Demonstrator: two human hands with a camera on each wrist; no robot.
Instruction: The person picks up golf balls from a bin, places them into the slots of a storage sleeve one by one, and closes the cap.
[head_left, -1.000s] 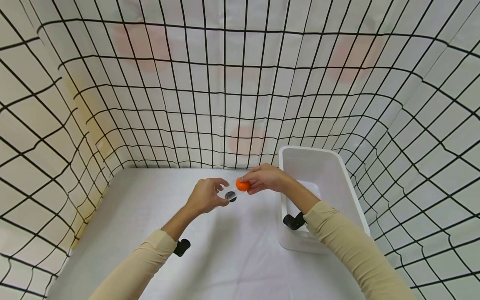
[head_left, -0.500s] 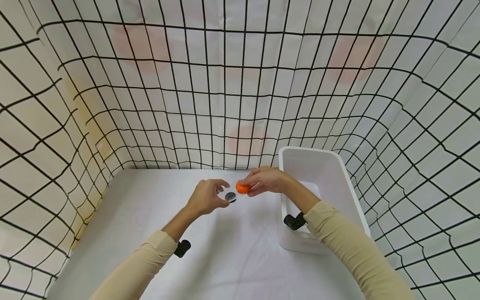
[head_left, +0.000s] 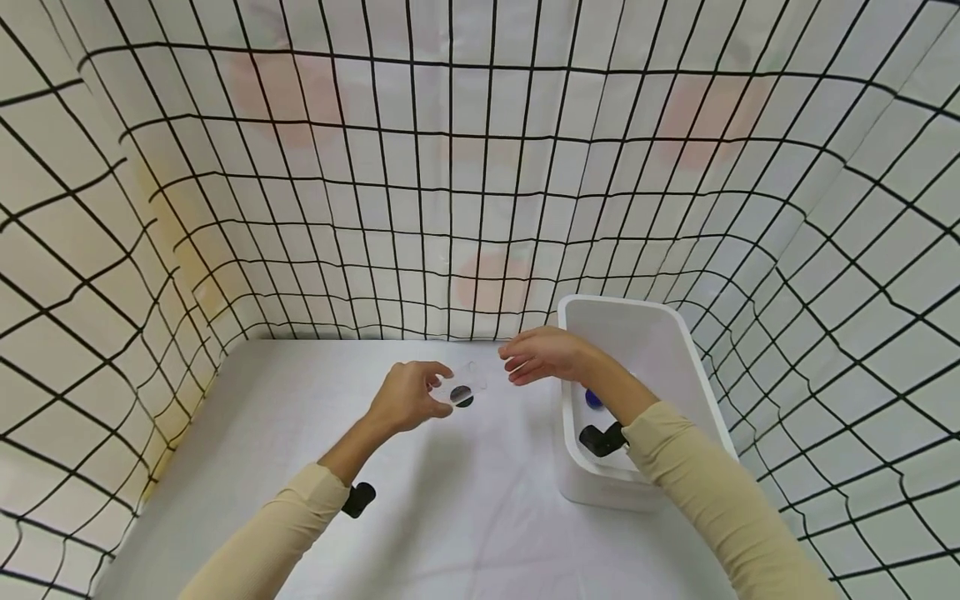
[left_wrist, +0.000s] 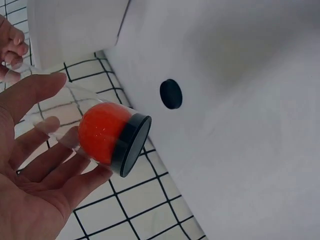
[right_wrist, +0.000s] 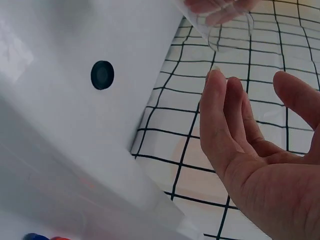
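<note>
My left hand grips a clear tube between thumb and fingers, tilted above the table. An orange ball sits inside the tube, against the black cap that closes its lower end; in the head view the hand hides both. To the right of the tube's open end, my right hand hovers with fingers extended and holds nothing. On the white table lies a loose black cap, which shows behind the tube in the head view.
A white bin stands at the right, under my right forearm, with a blue ball inside. The right wrist view also catches a bit of something red there. Black netting walls the table's back and sides.
The orange ball has left my right hand and is now in the tube. The right hand has drawn back to the right, uncovering the blue ball. My left hand has hardly moved.
</note>
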